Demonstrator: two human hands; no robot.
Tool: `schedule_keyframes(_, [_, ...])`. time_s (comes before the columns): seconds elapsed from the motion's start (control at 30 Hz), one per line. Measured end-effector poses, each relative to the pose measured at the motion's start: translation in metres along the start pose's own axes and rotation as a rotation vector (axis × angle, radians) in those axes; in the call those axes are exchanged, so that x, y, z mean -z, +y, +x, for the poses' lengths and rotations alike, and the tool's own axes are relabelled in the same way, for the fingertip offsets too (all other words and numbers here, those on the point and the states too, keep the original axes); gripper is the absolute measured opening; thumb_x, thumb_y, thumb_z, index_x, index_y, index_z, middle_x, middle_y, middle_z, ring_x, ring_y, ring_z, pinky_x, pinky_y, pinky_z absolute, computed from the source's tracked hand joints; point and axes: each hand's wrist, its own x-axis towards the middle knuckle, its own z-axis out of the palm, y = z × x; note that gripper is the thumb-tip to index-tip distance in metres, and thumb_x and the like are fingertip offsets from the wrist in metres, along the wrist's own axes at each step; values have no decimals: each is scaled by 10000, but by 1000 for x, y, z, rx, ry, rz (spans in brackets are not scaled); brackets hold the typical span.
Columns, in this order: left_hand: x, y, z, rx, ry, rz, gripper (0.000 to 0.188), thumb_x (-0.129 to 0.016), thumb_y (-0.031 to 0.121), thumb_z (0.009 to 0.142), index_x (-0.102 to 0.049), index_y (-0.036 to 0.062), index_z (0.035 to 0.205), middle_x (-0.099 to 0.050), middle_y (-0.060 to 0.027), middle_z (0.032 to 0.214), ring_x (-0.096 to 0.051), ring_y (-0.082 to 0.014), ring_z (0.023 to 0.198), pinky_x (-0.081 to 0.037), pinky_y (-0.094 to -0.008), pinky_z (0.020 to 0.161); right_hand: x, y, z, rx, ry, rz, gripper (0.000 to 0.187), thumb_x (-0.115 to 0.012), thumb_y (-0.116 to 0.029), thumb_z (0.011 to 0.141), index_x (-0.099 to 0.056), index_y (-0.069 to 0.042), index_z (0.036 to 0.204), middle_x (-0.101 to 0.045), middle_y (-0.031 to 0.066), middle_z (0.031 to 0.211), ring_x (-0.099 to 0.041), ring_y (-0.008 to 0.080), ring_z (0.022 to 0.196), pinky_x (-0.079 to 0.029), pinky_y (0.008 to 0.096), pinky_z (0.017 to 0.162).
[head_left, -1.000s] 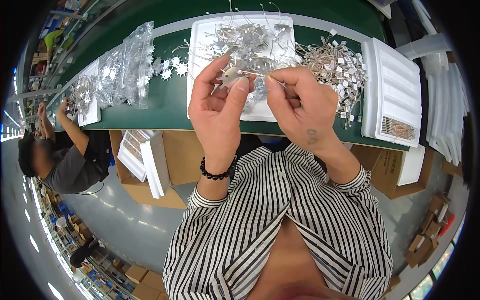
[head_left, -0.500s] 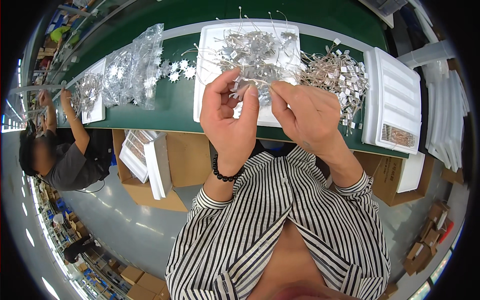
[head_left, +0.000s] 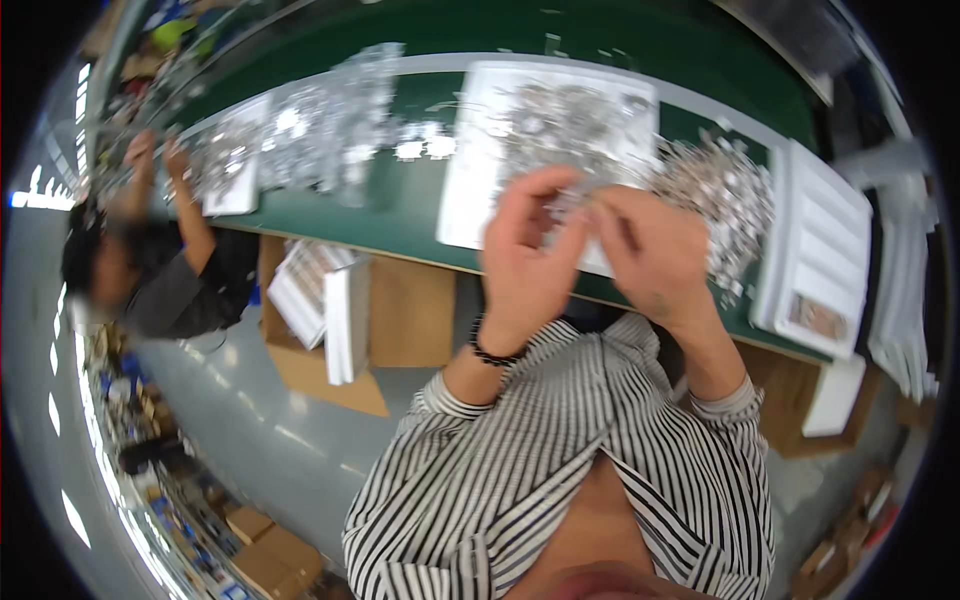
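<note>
Both of my hands are raised together over the front of a white foam tray [head_left: 462, 205], and motion smears the view. My left hand [head_left: 535, 245] is closed, fingers curled round a small silver star-shaped metal piece [head_left: 570, 204]. My right hand [head_left: 658, 250] meets it in a pinch; the half-second-old frame shows a thin wire at those fingertips, now too blurred to trace. Behind my hands, the tray bears a heap of silver pieces with wires [head_left: 560, 120]. Right of it lies a pile of thin wire leads with white tags [head_left: 718, 200].
Left of the tray are loose metal stars [head_left: 425, 143] and clear plastic bags of them [head_left: 330, 135]. White foam trays [head_left: 822, 225] stand at the right. Below the green table's edge is a cardboard box [head_left: 410, 315] with foam inside. A co-worker [head_left: 165, 285] works at far left.
My view has swung, so the table and its things sit further right and the picture is blurred. My hands stay together at the same piece, over the tray's front right part.
</note>
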Motion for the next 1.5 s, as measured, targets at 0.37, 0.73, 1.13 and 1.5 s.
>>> schedule_keyframes(0.37, [-9, 14, 34, -422, -286, 127, 350, -731, 145, 862, -729, 2, 1182, -723, -106, 1100, -584, -271, 1017, -483, -385, 951, 6, 32, -7, -622, -134, 625, 441, -633, -73, 926, -550, 1, 1352, -634, 143, 1191, -607, 208, 1019, -480, 294, 902])
schedule_keyframes(0.73, [-18, 47, 198, -341, -277, 466, 415, -767, 261, 927, -702, 50, 1278, -761, -75, 1156, -712, -141, 935, -551, -241, 850, 59, 68, 4, -622, 154, 308, 517, -681, -28, 892, -560, 10, 1393, -651, 150, 1171, -617, 204, 953, -519, 319, 876])
schedule_keyframes(1.13, [103, -16, 170, 57, 38, 993, 464, -703, 399, 922, -743, 6, 1166, -771, -115, 1037, -699, -223, 925, -536, -304, 825, 64, 146, -9, -272, -158, -317, 192, -699, -132, 897, -687, -6, 1042, -675, 69, 884, -609, 226, 810, -495, 328, 787])
schedule_keyframes(1.5, [142, -101, 120, 5, 44, 1065, 435, -727, 331, 874, -710, 14, 1171, -678, -150, 1049, -626, -299, 904, -512, -387, 829, 43, 156, 14, -329, -401, -240, 170, -628, -140, 922, -689, 16, 952, -688, 78, 865, -585, 249, 742, -472, 354, 721])
